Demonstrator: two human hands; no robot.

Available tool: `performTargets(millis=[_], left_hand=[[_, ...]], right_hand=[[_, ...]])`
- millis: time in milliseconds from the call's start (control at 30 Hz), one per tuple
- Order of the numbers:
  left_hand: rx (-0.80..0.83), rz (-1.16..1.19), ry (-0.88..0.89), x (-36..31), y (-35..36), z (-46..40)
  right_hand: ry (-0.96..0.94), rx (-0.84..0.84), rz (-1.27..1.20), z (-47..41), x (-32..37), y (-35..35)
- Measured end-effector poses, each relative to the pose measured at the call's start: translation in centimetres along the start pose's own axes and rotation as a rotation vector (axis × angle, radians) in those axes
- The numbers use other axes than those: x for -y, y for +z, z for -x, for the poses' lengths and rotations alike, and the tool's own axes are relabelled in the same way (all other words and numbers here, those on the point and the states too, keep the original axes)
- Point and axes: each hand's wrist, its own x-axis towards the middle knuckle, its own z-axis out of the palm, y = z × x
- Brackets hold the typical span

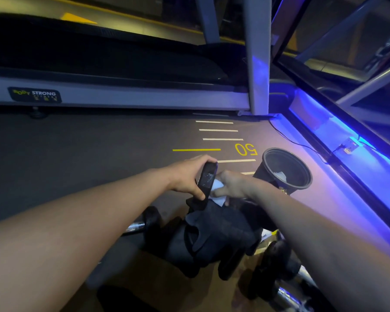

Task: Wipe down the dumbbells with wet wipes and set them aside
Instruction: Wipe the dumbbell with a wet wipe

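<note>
Dumbbell [206, 176], upended near floor centre: left hand [187, 176] grips its upper head, right hand [229, 185] presses a white wet wipe [216, 192] against it; black bin [286, 168] just right, treadmill [113, 95] far

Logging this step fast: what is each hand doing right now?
Left hand: grips the upright end of a dumbbell.
Right hand: holds a white wet wipe against that dumbbell.
</note>
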Motion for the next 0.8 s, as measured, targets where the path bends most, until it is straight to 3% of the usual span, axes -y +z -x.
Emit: performTargets(millis=[100,200,333,433,633,733,800], left_hand=[[-0.001,-0.001,-0.003,0.4,-0.1,0.1],[-0.004,0.002,-0.003,0.5,-0.2,0.4],[-0.003,0.022,0.018,0.5,0.0,0.1],[-0.016,0.022,0.021,0.4,0.0,-0.1],[-0.007,0.003,0.024,0.6,0.2,0.1],[0.007,-0.006,0.026,0.5,0.2,0.3],[0.008,0.001,0.025,0.6,0.1,0.4]], right_hand=[[0.002,-0.086,0.182,-0.3,0.0,0.7],[-0.005,-0.383,0.594,0.1,0.0,2.7],[-0.077,-0.689,0.781,1.4,0.0,5.2],[-0.024,-0.508,0.634,0.7,0.0,3.8],[-0.028,0.022,-0.077,0.3,-0.1,0.2],[-0.028,0.076,-0.143,0.2,0.3,0.1],[-0.004,-0.011,0.027,0.1,0.8,0.5]])
